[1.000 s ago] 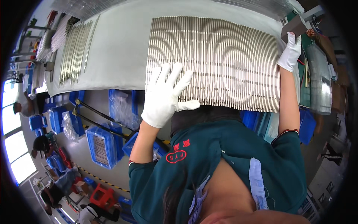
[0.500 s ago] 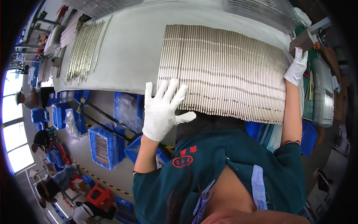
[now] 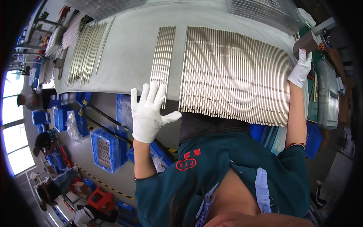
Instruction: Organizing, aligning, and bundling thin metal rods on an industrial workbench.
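- Metal rods point(image 3: 234, 75): side by side in a wide row on the table, before the person; a small group point(image 3: 163, 53) lies apart, just left of the row.
- Left hand point(image 3: 146, 117): white glove, fingers spread over the small group's near ends, not closed around anything; the glove hides some of those ends.
- Right hand point(image 3: 300, 72): white glove, beside the row's right edge, at a brown block point(image 3: 305, 43); some fingers are hidden, so whether it grips the block cannot be told.
- Clear plastic trays point(image 3: 264, 15): cut off at the upper edge.
- Table point(image 3: 128, 49): pale grey cover; near rod ends project past its edge. A loose pile of rods point(image 3: 85, 53) lies at left.
- Room: blue bins point(image 3: 118, 147), a red stool point(image 3: 101, 198) and, at left, other people, small and partly cut off.
- Change from half a second ago: the small group stood almost against the row; a bare strip now separates them. The left hand has shifted left; the right hand has kept its place.
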A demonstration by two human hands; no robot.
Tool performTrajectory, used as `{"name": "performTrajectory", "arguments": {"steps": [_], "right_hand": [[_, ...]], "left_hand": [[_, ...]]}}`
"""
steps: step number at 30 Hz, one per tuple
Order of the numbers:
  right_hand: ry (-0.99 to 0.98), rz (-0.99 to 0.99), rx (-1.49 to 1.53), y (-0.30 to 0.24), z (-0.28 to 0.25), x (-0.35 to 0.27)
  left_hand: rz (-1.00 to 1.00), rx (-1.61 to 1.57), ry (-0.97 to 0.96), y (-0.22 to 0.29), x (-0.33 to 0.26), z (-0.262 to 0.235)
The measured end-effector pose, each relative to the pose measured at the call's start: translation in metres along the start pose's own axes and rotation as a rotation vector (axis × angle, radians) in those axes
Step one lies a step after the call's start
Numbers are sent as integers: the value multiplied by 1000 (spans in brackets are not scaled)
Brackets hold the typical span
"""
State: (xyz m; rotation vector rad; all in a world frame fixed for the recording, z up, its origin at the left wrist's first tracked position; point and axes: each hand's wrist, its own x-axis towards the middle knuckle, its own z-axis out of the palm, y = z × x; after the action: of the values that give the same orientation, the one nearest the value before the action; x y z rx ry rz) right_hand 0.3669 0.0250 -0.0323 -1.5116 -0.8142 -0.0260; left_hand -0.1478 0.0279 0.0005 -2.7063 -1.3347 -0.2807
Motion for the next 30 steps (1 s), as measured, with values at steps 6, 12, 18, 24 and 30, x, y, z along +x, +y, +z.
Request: {"name": "performTrajectory", "arguments": {"steps": [6, 12, 18, 24, 30], "right_hand": [[-16, -9, 41, 4, 0, 2], [-2, -24, 36, -2, 3, -1], [3, 11, 35, -5, 1, 0], [0, 14, 20, -6, 2, -1], [-6, 15, 14, -2, 6, -1]], "left_hand": [[133, -179, -51, 23, 2, -3], [106, -185, 47, 20, -7, 5], [-73, 13, 45, -6, -22, 5], [28, -74, -19, 24, -9, -12], [236, -298, -46, 64, 9, -6]]}}
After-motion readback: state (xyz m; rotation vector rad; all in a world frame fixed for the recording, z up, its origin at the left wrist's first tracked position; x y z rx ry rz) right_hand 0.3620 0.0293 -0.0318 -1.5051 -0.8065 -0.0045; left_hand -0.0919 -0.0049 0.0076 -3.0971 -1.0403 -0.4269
